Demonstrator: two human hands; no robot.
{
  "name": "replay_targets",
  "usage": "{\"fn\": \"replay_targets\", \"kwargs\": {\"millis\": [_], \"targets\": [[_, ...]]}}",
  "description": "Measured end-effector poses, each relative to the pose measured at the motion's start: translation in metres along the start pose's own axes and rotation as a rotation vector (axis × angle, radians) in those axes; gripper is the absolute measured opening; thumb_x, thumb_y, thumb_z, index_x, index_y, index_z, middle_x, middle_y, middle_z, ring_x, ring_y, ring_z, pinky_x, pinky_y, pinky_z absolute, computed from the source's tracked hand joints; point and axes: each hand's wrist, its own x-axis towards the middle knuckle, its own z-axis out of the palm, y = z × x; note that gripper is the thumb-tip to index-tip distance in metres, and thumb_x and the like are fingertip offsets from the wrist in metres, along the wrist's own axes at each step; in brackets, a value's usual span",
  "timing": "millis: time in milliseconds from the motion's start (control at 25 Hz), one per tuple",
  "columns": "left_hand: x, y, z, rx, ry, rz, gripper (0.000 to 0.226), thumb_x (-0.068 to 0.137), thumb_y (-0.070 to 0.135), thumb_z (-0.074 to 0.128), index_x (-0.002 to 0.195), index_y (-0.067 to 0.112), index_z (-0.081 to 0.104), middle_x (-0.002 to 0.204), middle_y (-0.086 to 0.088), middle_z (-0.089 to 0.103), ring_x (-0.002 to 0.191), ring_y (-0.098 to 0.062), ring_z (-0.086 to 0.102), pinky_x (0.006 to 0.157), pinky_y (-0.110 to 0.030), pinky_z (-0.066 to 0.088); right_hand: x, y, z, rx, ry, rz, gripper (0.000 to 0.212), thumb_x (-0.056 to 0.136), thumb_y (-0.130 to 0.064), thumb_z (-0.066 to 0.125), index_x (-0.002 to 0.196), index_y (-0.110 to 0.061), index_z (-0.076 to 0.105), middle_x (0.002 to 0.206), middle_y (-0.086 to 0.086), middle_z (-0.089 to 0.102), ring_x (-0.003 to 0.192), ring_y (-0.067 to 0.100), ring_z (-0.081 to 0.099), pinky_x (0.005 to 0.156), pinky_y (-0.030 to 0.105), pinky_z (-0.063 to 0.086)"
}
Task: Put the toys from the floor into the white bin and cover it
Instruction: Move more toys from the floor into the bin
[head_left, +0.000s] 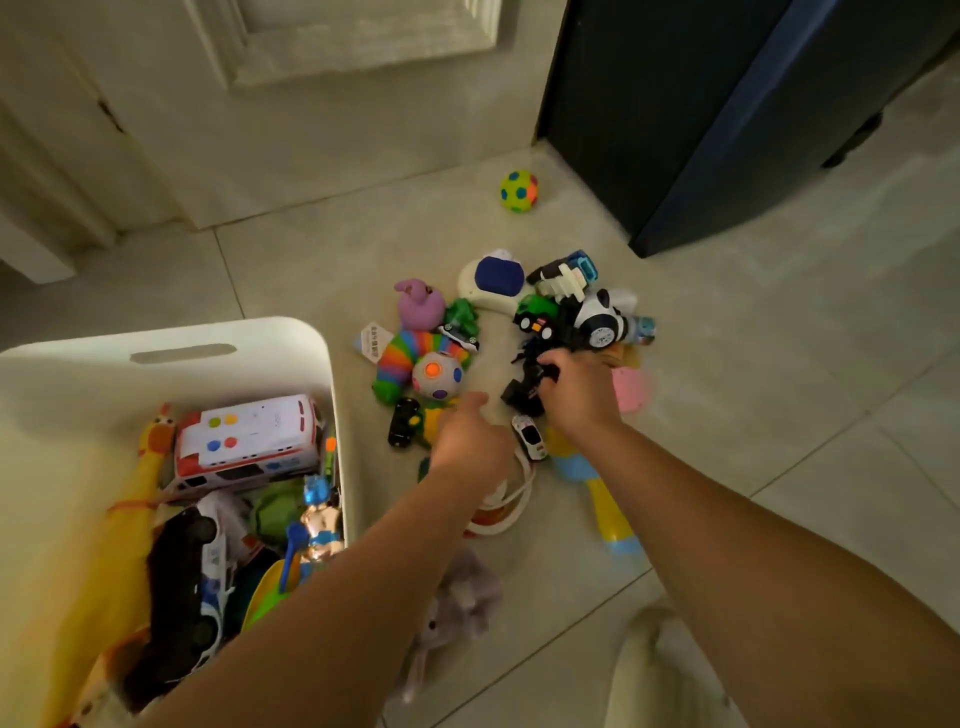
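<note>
At centre right of the frame, the right hand (571, 387) curls its fingers around a black toy vehicle (522, 389) at the edge of a pile of toys (540, 312) on the tiled floor (779, 415). Just left of it, the left hand (470, 441) (blurred) reaches over the pile with fingers loosely extended, holding nothing. Beside it lie a rainbow slug toy (405, 351) and a spotted puzzle ball (438, 375). At lower left stands the white bin (78, 384), uncovered, holding a toy ambulance (244, 441) and a yellow rubber chicken (137, 488). A green spotted ball (518, 191) sits apart at upper centre
</note>
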Motion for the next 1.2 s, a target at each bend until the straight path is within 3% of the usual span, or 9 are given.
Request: {"fn": "replay_targets", "kwargs": {"millis": [120,280,440,560,640,720,800,1080,1200], "targets": [[0.023,0.013,0.009,0.062,-0.061,0.001,0.054,0.096,0.002,0.042,0.147,0.017,0.031,0.141,-0.011,0.045,0.12,-0.031,0.055,0.094,-0.032,0.047,0.024,0.0,0.024,-0.395,-0.322,0.0,0.064,0.09,-0.042,0.056,0.147,-0.037,0.028,0.154,0.016,0.014,0.131,0.041,0.037,0.109,0.047,0.032],[0.041,0.011,0.017,-0.05,-0.034,-0.099,0.048,0.098,0.002,0.039,0.146,0.01,0.032,0.139,-0.004,0.045,0.127,-0.028,0.049,0.096,-0.025,0.042,0.02,0.002,0.052,-0.497,-0.191,-0.045,0.048,0.091,-0.029,0.053,0.138,-0.026,0.04,0.153,0.021,0.013,0.12,0.043,0.042,0.099,0.043,0.037],[0.05,0.015,0.007,-0.471,0.036,-0.243,0.038,0.099,0.013,0.045,0.136,0.007,0.048,0.139,-0.016,0.051,0.129,-0.031,0.047,0.107,-0.035,0.036,-0.004,-0.015,0.016,-0.076,-0.14,-0.139,0.045,0.078,-0.04,0.067,0.119,-0.028,0.054,0.135,0.009,0.034,0.113,0.031,0.048,0.094,0.038,0.044],[0.044,0.022,-0.012,-0.802,-0.149,-0.401,0.038,0.089,0.041,0.062,0.114,0.012,0.064,0.11,-0.013,0.067,0.102,-0.029,0.064,0.092,-0.043,0.052,-0.03,-0.03,-0.018,0.266,-0.514,-0.203,0.053,0.077,-0.034,0.072,0.126,-0.032,0.051,0.126,0.001,0.042,0.108,0.017,0.054,0.085,0.023,0.048],[0.043,0.021,-0.019,-0.879,-0.197,-0.422,0.034,0.086,0.037,0.067,0.108,0.011,0.063,0.098,-0.013,0.066,0.088,-0.028,0.065,0.084,-0.042,0.055,-0.03,-0.028,-0.03,0.443,-0.641,-0.186,0.05,0.083,-0.035,0.066,0.13,-0.038,0.049,0.122,-0.002,0.055,0.103,0.014,0.062,0.089,0.029,0.051],[0.043,0.016,-0.02,-0.861,-0.147,-0.449,0.033,0.084,0.03,0.072,0.106,0.009,0.06,0.093,-0.013,0.063,0.081,-0.028,0.062,0.081,-0.043,0.055,-0.007,-0.017,-0.029,0.493,-0.378,-0.057,0.039,0.092,-0.031,0.052,0.131,-0.036,0.05,0.112,0.003,0.065,0.095,0.016,0.065,0.087,0.042,0.051],[0.046,0.013,-0.016,-0.888,-0.074,-0.448,0.033,0.081,0.028,0.076,0.102,0.009,0.059,0.092,-0.013,0.062,0.082,-0.028,0.061,0.079,-0.043,0.056,0.026,-0.005,-0.02,0.196,-0.088,0.0,0.041,0.094,-0.022,0.05,0.135,-0.022,0.049,0.123,0.01,0.061,0.107,0.024,0.059,0.09,0.042,0.047],[0.052,0.009,-0.009,-1.021,-0.077,-0.383,0.022,0.084,0.012,0.07,0.104,0.01,0.06,0.1,-0.014,0.064,0.095,-0.031,0.063,0.088,-0.045,0.055,0.068,-0.003,0.033,-0.341,-0.116,-0.04,0.068,0.094,-0.028,0.055,0.152,-0.024,0.018,0.141,0.017,0.044,0.13,0.035,0.037,0.102,0.041,0.035],[0.049,0.012,-0.012,-1.175,-0.083,-0.364,0.007,0.088,0.01,0.062,0.094,0.009,0.06,0.093,-0.013,0.063,0.097,-0.03,0.061,0.09,-0.042,0.051,0.067,-0.001,0.04,-0.286,-0.038,-0.027,0.069,0.092,-0.021,0.057,0.15,-0.023,0.02,0.135,0.02,0.045,0.124,0.037,0.043,0.101,0.042,0.037]]}}
